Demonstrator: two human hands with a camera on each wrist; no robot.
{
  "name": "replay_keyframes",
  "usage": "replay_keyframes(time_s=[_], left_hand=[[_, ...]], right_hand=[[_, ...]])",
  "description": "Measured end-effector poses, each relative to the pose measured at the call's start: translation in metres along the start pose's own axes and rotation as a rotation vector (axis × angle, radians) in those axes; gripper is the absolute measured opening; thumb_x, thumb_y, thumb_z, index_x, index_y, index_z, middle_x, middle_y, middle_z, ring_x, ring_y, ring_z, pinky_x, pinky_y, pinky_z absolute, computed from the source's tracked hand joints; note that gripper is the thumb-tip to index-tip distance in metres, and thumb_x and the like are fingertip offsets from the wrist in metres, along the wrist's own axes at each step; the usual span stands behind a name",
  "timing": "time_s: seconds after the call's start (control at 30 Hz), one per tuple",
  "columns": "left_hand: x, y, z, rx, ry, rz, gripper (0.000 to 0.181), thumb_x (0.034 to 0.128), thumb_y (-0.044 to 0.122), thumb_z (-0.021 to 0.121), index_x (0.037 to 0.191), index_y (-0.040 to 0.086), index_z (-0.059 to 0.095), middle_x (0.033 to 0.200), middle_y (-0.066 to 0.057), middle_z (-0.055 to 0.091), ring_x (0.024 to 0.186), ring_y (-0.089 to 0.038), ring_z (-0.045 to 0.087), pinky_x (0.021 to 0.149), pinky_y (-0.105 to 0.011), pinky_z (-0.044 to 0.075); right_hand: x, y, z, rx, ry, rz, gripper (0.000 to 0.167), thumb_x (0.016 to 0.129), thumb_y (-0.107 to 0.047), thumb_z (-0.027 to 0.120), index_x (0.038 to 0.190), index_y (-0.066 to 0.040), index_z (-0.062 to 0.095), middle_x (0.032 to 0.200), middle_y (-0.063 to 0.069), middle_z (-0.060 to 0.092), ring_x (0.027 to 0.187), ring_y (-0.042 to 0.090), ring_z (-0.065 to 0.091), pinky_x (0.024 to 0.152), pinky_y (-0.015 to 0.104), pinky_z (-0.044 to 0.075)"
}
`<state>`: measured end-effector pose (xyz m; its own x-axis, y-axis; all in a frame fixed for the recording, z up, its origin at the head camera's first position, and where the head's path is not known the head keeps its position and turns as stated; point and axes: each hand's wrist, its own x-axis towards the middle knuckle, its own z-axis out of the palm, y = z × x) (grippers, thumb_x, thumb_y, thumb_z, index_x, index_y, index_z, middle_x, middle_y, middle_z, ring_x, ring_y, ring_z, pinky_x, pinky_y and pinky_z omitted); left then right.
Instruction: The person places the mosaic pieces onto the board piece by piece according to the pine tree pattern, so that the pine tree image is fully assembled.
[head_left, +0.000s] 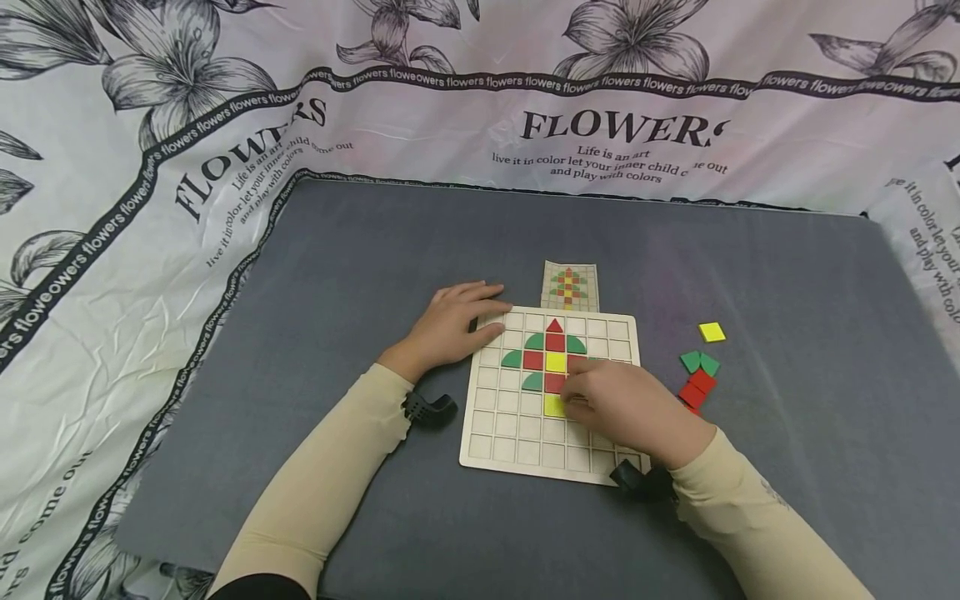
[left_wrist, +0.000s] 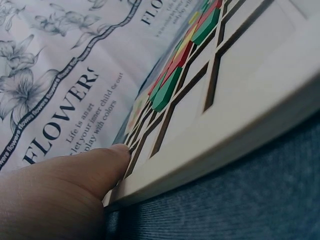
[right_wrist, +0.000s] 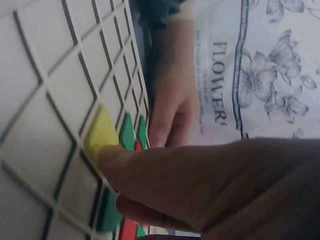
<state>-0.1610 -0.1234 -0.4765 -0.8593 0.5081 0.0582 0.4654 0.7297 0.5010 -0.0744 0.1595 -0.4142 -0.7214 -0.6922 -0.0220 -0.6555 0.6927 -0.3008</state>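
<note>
A pale wooden grid board (head_left: 506, 450) lies on the table, bearing a tree-like pattern of red, green and yellow tiles. My left hand (head_left: 450, 325) rests at its upper left corner with fingers extended; in the left wrist view the thumb (left_wrist: 95, 167) touches the board's edge. Over the pattern's right side is my right hand (head_left: 622, 408). Its thumb (right_wrist: 120, 162) touches a yellow square tile (right_wrist: 102, 129) at the bottom of the pattern. A green tile (right_wrist: 107, 212) lies in the grid near the bent index finger. The right hand covers part of the pattern.
Behind the board lies a small pattern card (head_left: 570, 286) showing a similar tree. To the right are a loose yellow square (head_left: 712, 332), two green pieces (head_left: 700, 362) and several red squares (head_left: 697, 389). Flower-printed cloth (head_left: 420, 125) borders the grey tabletop (head_left: 360, 250).
</note>
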Motion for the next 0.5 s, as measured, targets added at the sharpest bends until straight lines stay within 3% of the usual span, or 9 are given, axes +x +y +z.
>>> replay_keyframes(time_s=[0.17, 0.5], left_hand=[[0.001, 0.0, 0.0, 0.004, 0.001, 0.002, 0.045, 0.1073, 0.044, 0.06, 0.149, 0.027, 0.063, 0.165, 0.0, 0.044, 0.157, -0.026, 0.031, 0.127, -0.055, 0.021], [0.0, 0.0, 0.0, 0.005, -0.006, -0.007, 0.045, 0.1074, 0.044, 0.06, 0.15, 0.028, 0.062, 0.166, 0.0, 0.044, 0.158, -0.026, 0.031, 0.127, -0.055, 0.02]], right_hand=[[-0.01, 0.014, -0.01, 0.023, -0.014, 0.078, 0.007, 0.088, -0.009, 0.08, 0.092, -0.015, 0.083, 0.091, -0.006, 0.068, 0.076, 0.008, 0.061, 0.064, 0.03, 0.054], [-0.031, 0.039, -0.023, 0.031, -0.017, 0.201, 0.021, 0.087, 0.002, 0.074, 0.105, -0.008, 0.081, 0.1, 0.0, 0.072, 0.083, 0.014, 0.063, 0.068, 0.033, 0.055]])
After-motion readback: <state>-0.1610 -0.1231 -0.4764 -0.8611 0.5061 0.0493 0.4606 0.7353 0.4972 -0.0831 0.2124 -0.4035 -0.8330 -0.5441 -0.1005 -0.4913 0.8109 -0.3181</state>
